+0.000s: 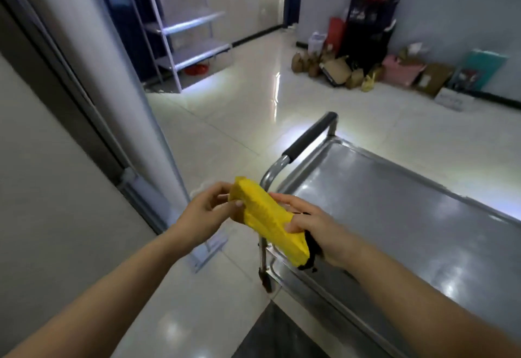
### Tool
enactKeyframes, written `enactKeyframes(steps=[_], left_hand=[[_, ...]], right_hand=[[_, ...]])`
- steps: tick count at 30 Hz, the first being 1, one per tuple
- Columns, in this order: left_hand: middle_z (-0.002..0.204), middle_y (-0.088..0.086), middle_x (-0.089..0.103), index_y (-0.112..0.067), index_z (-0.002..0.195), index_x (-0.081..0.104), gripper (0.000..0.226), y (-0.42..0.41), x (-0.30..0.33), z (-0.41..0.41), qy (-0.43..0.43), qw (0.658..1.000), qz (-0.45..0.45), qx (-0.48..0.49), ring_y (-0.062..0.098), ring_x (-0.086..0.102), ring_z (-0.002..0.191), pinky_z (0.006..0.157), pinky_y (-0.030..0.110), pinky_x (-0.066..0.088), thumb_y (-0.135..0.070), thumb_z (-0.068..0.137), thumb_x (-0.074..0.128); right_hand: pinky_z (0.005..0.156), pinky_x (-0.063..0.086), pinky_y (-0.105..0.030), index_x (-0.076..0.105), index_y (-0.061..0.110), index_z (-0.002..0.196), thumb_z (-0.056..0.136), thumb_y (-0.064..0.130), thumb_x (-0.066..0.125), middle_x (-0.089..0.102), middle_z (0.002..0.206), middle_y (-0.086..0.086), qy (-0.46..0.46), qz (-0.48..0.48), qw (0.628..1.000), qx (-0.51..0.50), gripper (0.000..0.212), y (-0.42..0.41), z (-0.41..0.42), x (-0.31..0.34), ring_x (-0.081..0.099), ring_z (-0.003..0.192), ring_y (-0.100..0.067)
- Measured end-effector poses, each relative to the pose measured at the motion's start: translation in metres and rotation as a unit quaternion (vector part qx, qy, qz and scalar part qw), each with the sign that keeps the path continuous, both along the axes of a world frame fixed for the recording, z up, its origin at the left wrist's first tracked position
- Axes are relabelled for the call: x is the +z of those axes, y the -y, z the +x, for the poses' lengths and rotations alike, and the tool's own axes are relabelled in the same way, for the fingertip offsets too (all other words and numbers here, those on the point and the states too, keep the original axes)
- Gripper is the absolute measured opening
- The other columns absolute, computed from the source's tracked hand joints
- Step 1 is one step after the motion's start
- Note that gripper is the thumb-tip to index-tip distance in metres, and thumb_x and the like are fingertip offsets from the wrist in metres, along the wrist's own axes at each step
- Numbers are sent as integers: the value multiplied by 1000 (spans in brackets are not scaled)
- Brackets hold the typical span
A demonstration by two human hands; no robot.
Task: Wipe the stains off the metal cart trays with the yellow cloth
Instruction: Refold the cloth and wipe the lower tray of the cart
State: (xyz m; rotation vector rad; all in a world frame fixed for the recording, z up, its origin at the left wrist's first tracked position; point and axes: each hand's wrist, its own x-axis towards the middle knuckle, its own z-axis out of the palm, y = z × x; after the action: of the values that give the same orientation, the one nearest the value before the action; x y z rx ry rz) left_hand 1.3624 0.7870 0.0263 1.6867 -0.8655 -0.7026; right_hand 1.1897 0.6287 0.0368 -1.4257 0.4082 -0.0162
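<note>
Yellow cloth (269, 218): folded into a thick pad, held in the air between both hands — just left of the cart's top tray (394, 202).
Left hand (207, 211): fingers pinch the cloth's far end.
Right hand (315, 226): fingers and thumb curl round the near half.
Cart handle (308, 136): black grip — beyond the hands.

Both arms extended; left grip (207, 211), right grip (313, 223) fingers curled, pinching.

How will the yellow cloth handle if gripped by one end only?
Probably floppy: the cloth is folded thick, and both the left hand and right hand hold it. Likely light, since fingertips carry it. Its folds may fall open under a one-end grip.
</note>
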Motion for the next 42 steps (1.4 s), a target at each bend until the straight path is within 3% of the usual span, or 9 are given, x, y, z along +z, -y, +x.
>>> enactKeyframes(steps=[3, 7, 9, 16, 22, 30, 34, 40, 42], left_hand=[[99, 10, 69, -14, 107, 61, 28, -8, 30, 12, 34, 999, -16, -18, 27, 67, 94, 86, 47, 55, -31, 86, 64], [100, 4, 68, -23, 109, 65, 23, -3, 48, 26, 91, 994, -47, -23, 27, 66, 93, 83, 50, 55, -32, 89, 60], [107, -3, 69, -26, 119, 64, 27, 5, 54, 40, 118, 992, -37, -34, 23, 65, 101, 88, 47, 55, -28, 93, 57], [104, -15, 71, -31, 115, 67, 26, 49, 65, 126, 193, 977, -33, -87, 3, 65, 98, 87, 26, 54, -20, 93, 60], [93, -17, 72, -30, 98, 72, 20, 102, 66, 211, 179, 970, -49, -160, -1, 64, 90, 77, 11, 48, -14, 90, 64], [94, -15, 65, -31, 94, 69, 12, 197, 50, 236, 232, 937, -9, -262, 6, 60, 90, 77, 23, 49, -22, 89, 64], [94, -13, 61, -27, 97, 67, 9, 241, 48, 237, 244, 923, 21, -297, 11, 58, 86, 73, 21, 47, -24, 93, 60], [99, -10, 55, -30, 124, 60, 30, 305, 45, 235, 302, 878, 34, -370, 6, 53, 89, 76, 13, 42, -22, 95, 58], [97, -8, 54, -31, 123, 60, 30, 330, 46, 233, 327, 856, 37, -399, 6, 51, 88, 76, 14, 43, -22, 95, 57]], right_hand=[[88, 54, -33, 54, 29, 123, 70, 16, 62, 66, 117, -3, 21, 26, 999, 38, 55, -1, 19, 19, 64, 106, -22], [91, 54, -36, 42, 40, 135, 81, 34, 69, 62, 122, 2, 20, -4, 999, 42, 60, -4, 46, 29, 63, 109, -22], [87, 55, -34, 28, 52, 139, 83, 37, 70, 59, 121, 7, 13, -22, 999, 37, 72, 1, 62, 32, 61, 109, -19], [75, 56, -25, 36, 65, 126, 78, 35, 74, 52, 127, 8, 31, -118, 992, 15, 68, 28, 138, 40, 56, 112, -13], [90, 55, -42, 55, 39, 117, 75, 30, 79, 62, 115, 4, 27, -178, 974, -135, 49, 52, 201, 25, 61, 107, -21], [89, 42, -29, 58, 25, 94, 72, 35, 80, 46, 129, 10, -79, -371, 885, -270, 33, 108, 197, -4, 46, 120, -11], [60, 45, -26, 52, 24, 86, 70, 43, 78, 59, 85, 7, -123, -394, 864, -288, 36, 148, 184, -4, 57, 77, -11], [69, 44, -17, 49, 38, 122, 78, 37, 72, 59, 97, 19, -133, -413, 846, -310, 49, 191, 166, 3, 56, 87, 1], [69, 42, -15, 53, 40, 117, 81, 33, 70, 62, 100, 18, -131, -405, 849, -315, 41, 203, 160, 7, 57, 90, 1]])
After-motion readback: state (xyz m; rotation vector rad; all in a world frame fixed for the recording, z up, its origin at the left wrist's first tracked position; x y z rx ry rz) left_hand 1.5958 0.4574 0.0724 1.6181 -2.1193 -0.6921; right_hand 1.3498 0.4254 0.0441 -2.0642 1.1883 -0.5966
